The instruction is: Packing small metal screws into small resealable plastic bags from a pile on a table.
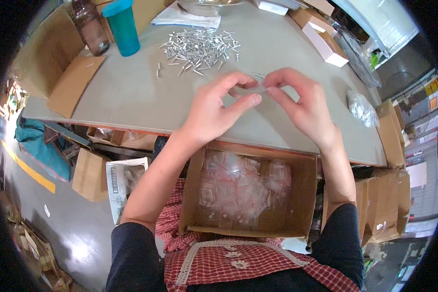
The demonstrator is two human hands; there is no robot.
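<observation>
Jointly, left hand [212, 103] and right hand [305, 101] pinch one clear plastic piece [261, 89] near one fastener pile [197, 48].

Wkshop: wktable [146, 100] w/ loose metal fasteners [199, 50], cardbd boxes [89, 176], yellow flr line [30, 168].

Clear plastic piece [259, 89]: small, thin and transparent; held at the fingertips of the left hand [219, 101] and right hand [301, 100], raised above the grey tabletop [146, 92]; outline blurred, contents indistinct.
Lone fastener [258, 75]: slender, silver, slightly slanted; just beyond the fingertips; whether held or lying cannot be told.
Fastener heap [197, 48]: many loose silver pieces with straight shanks, pointing every way; spread on the tabletop, a few strays at its edges.
Packets [241, 185]: clear, marked with red lines; jumbled inside the open brown carton [304, 192].
</observation>
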